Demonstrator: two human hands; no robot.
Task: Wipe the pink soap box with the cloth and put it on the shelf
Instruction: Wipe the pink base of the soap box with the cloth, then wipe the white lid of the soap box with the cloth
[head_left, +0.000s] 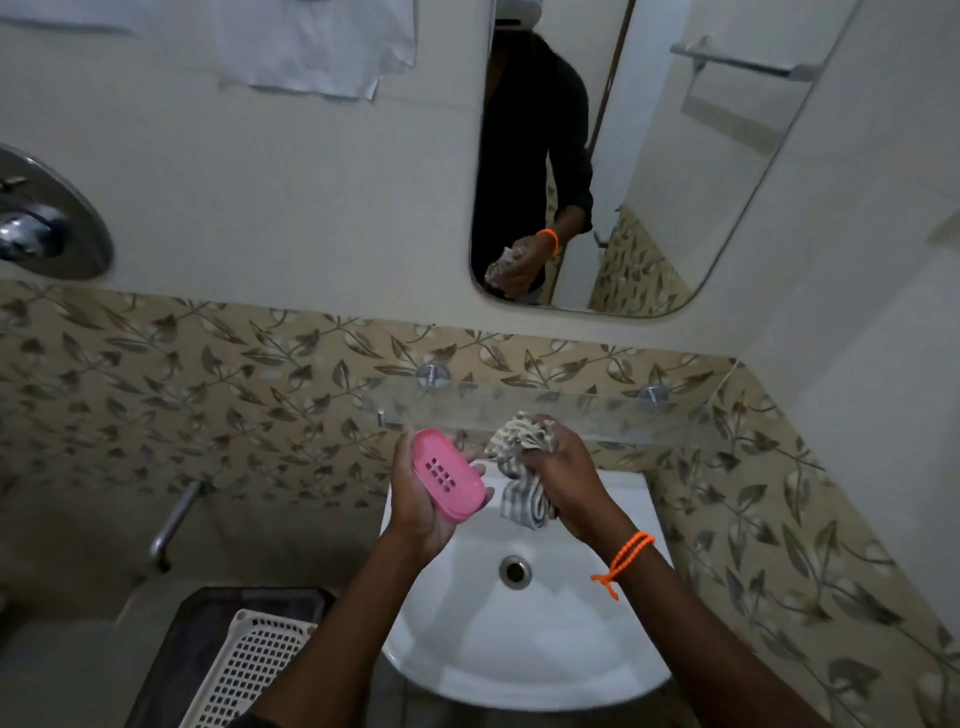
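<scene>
Head view: left hand (421, 499) held the pink soap box (449, 474) over the near-left rim of the white sink (519, 639). Fingers were curled under it, thumb along its left edge. The box was tilted, its slotted face toward the camera, two rows of small rectangular holes visible.

Right hand (563, 470) gripped a bunched striped cloth (519, 467), grey and off-white. Part of it was crumpled above the fist, and a tail hung down over the basin. Cloth and box sat just beside each other; whether they touched, could not tell. An orange thread band (626, 558) was on the right wrist.

The glass shelf (597, 410) ran along the leaf-pattern tile wall just behind both hands, on chrome mounts. The soap box was below and in front of it, not on it.

The mirror (623, 182) above showed a person in a dark sleeve, cloth in hand. A chrome shower control (47, 223) was on the wall at left, a white perforated basket (249, 670) at lower left, and the sink drain (515, 570) sat between the forearms.
</scene>
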